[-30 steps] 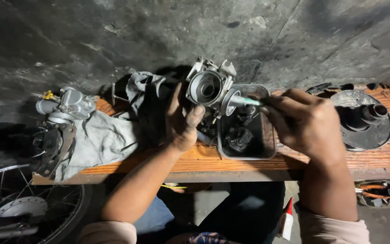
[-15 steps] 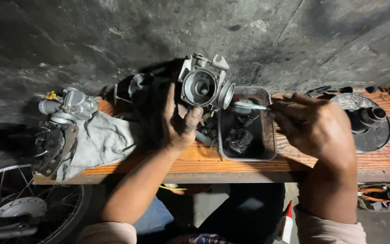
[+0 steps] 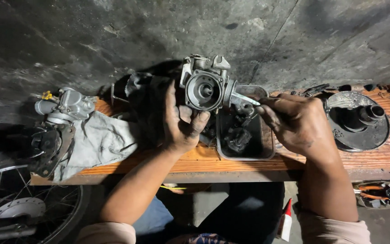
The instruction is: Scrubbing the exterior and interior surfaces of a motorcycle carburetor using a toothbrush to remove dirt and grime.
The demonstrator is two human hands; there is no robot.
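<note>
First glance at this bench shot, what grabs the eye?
The grey metal carburetor body, held up at centre by the left hand, while the right hand pokes a thin tool into its side. Below sits a clear tray of dark parts; a second carburetor lies far left on a grey rag.

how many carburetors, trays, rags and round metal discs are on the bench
carburetors: 2, one in the left hand at, one at
trays: 1
rags: 1
round metal discs: 1
total: 5
</note>
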